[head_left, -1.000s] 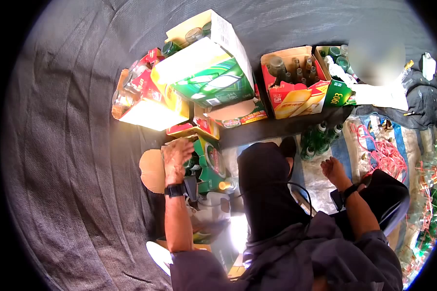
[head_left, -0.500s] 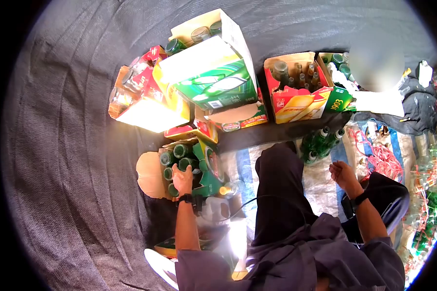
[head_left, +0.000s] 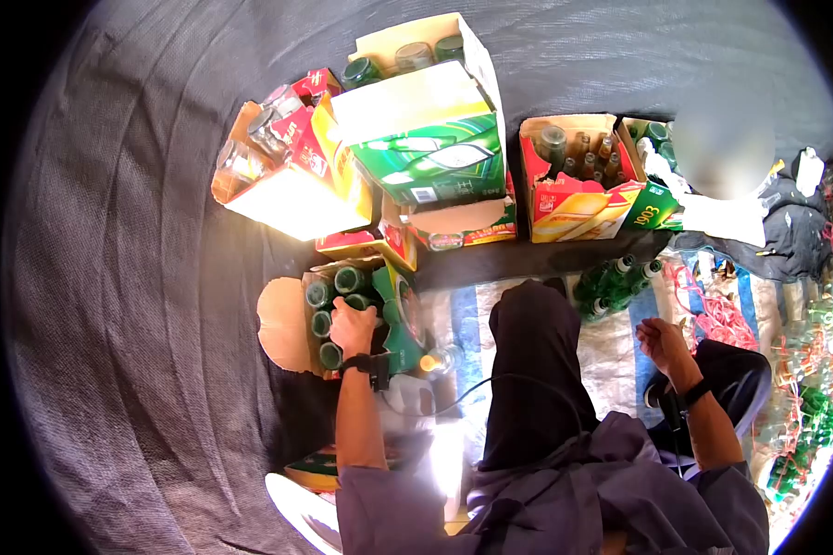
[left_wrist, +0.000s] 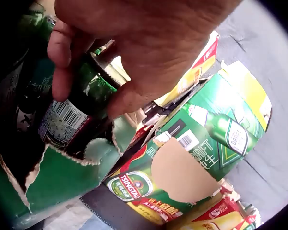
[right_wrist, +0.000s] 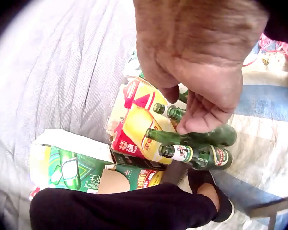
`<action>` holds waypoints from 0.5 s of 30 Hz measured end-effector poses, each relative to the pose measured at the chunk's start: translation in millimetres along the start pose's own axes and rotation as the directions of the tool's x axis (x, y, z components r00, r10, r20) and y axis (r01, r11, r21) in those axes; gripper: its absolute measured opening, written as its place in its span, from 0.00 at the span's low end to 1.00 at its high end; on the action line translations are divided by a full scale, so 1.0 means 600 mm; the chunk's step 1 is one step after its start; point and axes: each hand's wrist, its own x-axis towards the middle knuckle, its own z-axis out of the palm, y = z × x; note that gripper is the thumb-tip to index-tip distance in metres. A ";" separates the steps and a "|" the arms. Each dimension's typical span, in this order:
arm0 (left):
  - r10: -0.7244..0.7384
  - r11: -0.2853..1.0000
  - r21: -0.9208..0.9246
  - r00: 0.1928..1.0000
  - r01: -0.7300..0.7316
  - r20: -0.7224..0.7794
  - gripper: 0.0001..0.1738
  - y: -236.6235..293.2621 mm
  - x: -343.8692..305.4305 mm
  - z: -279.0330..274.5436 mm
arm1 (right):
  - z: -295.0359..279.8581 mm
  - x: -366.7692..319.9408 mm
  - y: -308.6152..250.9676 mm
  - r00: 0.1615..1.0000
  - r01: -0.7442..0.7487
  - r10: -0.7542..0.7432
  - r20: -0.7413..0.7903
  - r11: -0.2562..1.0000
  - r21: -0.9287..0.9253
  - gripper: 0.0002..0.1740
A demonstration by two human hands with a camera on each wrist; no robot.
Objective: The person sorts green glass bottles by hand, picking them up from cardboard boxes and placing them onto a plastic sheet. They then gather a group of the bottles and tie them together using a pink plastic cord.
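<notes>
My left hand (head_left: pixel 354 324) reaches into an open green carton (head_left: pixel 404 324) full of green bottles (head_left: pixel 347 280). In the left wrist view my left hand (left_wrist: pixel 89 86) grips the neck of one green bottle (left_wrist: pixel 69 117) with fingers and thumb curled round it, just inside the carton's torn edge (left_wrist: pixel 62 175). My right hand (head_left: pixel 662 338) hovers over the striped mat with loosely curled fingers and holds nothing. Below my right hand (right_wrist: pixel 192 103) in the right wrist view, several green bottles (right_wrist: pixel 197 155) are grouped together on the mat.
Stacked green and red beer cartons (head_left: pixel 426 153) stand behind, beside a red-yellow carton of brown bottles (head_left: pixel 578 180). Green bottles (head_left: pixel 611 277) stand by my black-trousered knee (head_left: pixel 532 351). Red cords (head_left: pixel 727 314) lie to the right. Another person (head_left: pixel 727 185) sits at the back right. Grey tarp (head_left: pixel 139 277) covers the left.
My left hand came down from over the carton's top into the carton and took hold of a bottle. My right hand drifted slightly right and lower.
</notes>
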 end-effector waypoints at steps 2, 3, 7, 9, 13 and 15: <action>-0.016 0.999 0.031 0.999 0.017 -0.032 0.34 0.001 0.005 -0.025 | 0.015 -0.013 -0.009 1.000 -0.001 0.001 0.008 1.000 -0.015 0.14; -0.042 0.998 0.042 0.998 0.044 -0.043 0.34 0.005 0.008 -0.041 | 0.028 -0.023 -0.015 1.000 0.014 -0.014 0.010 0.999 -0.048 0.14; -0.075 0.996 0.042 0.997 0.076 -0.027 0.39 0.010 0.022 -0.121 | 0.051 -0.036 -0.024 0.995 0.062 -0.052 0.080 0.990 -0.124 0.15; -0.062 0.997 0.034 0.997 0.064 -0.039 0.39 0.007 0.028 -0.147 | 0.065 -0.047 -0.030 0.994 0.083 -0.070 0.089 0.985 -0.149 0.15; -0.047 0.999 0.015 0.993 0.048 -0.107 0.36 0.013 0.026 -0.201 | 0.083 -0.067 -0.039 0.989 0.106 -0.082 0.122 0.973 -0.206 0.15; -0.020 1.000 0.021 0.990 0.023 -0.138 0.36 0.026 0.008 -0.236 | 0.087 -0.078 -0.040 0.989 0.109 -0.084 0.124 0.970 -0.216 0.15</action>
